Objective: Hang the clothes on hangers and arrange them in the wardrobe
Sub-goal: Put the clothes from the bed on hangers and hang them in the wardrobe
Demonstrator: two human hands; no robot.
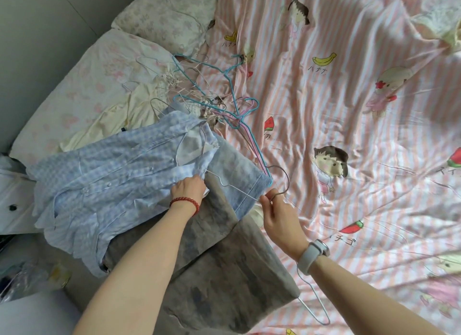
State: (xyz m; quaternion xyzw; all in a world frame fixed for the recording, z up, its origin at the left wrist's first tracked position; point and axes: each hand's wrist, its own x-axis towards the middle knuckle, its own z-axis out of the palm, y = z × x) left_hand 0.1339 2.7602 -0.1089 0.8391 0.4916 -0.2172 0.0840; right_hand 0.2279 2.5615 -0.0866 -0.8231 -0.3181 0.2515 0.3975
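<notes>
Your right hand (275,207) pinches the wire hanger (252,185) by its hook, steadying it, while your left hand (188,186) grips the blue checked shirt (107,180) at its edge, ready for threading. Beyond, spare hangers (214,95) lie tangled on the striped bedsheet (349,110).

A bed (349,110) with a pink striped cartoon sheet carries it all. A tangle of wire hangers (219,95) lies mid-bed; a blue checked shirt (112,175) lies over grey trousers (224,272).
</notes>
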